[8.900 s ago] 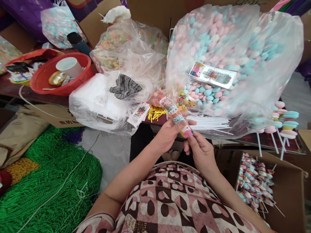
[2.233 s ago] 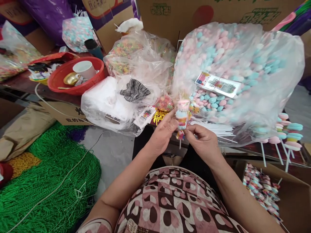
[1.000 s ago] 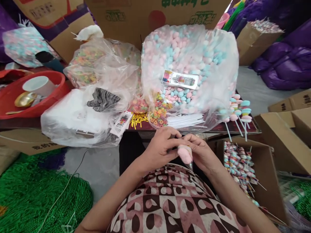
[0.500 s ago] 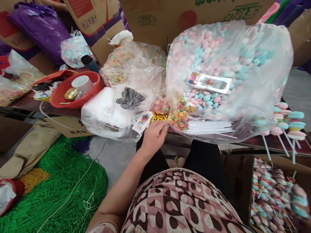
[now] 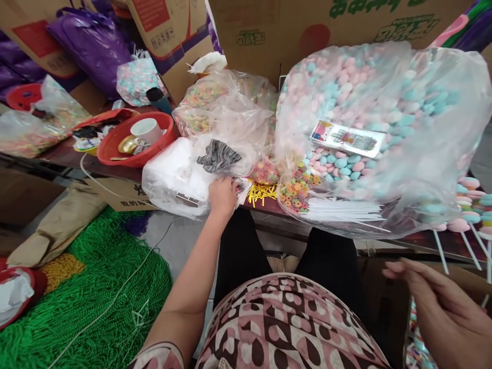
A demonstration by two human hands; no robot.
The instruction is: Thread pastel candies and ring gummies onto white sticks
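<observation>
My left hand is on the stack of printed wrappers at the front edge of the white plastic bag. Its fingers bend downward, and the tips are mostly hidden. A striped grey cloth lies just beyond it, and gold twist ties are to its right. My right hand is at the lower right, above a carton of wrapped candy sticks. Its fingers are stretched out and apart, and nothing shows in them.
A large clear bag of pink and blue candies fills the table's right side, with ring candies and white sticks at its front. Candy skewers overhang the right edge. A red basin stands left; green cord heaps the floor.
My left hand has moved left, from beside the gold ties onto the printed wrappers. My right hand has come into view at the lower right, where a blurred candy skewer was visible. The view has shifted slightly.
</observation>
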